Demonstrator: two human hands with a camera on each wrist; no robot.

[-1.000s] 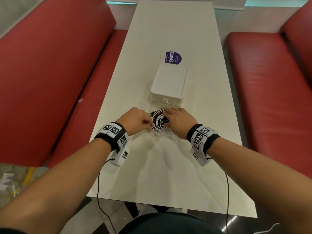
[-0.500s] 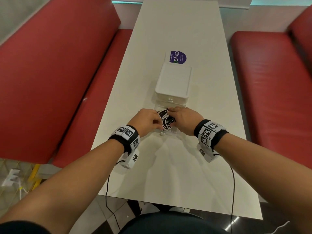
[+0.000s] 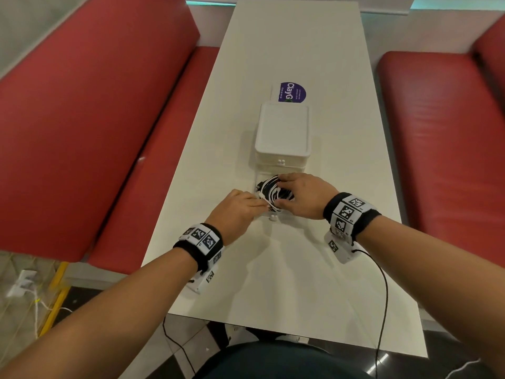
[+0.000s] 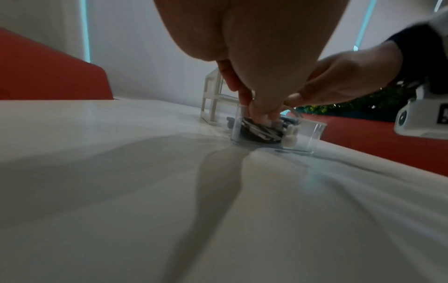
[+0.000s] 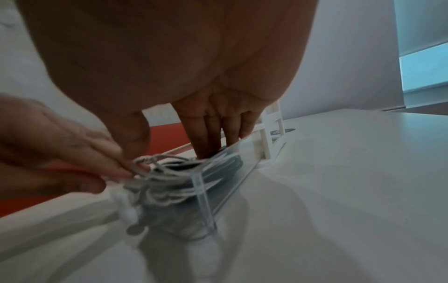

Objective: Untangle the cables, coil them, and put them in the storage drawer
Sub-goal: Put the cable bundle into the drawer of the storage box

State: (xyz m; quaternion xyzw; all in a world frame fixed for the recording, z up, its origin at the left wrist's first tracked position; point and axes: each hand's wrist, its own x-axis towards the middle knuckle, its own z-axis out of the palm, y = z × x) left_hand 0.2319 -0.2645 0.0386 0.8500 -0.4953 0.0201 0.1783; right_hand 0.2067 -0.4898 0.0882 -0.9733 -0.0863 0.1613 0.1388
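A bundle of coiled black and white cables (image 3: 269,191) lies in the clear drawer (image 3: 256,178), which is pulled out in front of the white storage box (image 3: 282,132). My left hand (image 3: 263,205) reaches in from the front left, and its fingertips (image 5: 116,166) pinch a loop of the white cable (image 5: 155,159). My right hand (image 3: 289,190) lies over the coils from the right. Its straight fingers (image 5: 208,134) press down on the coils inside the drawer. The drawer's white knob (image 4: 289,139) faces me.
The box stands mid-way along a long white table (image 3: 287,283), with a purple round sticker (image 3: 292,92) just behind it. Red bench seats (image 3: 82,119) run along both sides. Thin black wires (image 3: 384,291) hang from my wrist cameras over the near edge.
Both hands stay at the drawer. My right hand has spread further across the coils, and my left fingers have shifted toward the drawer's front corner.
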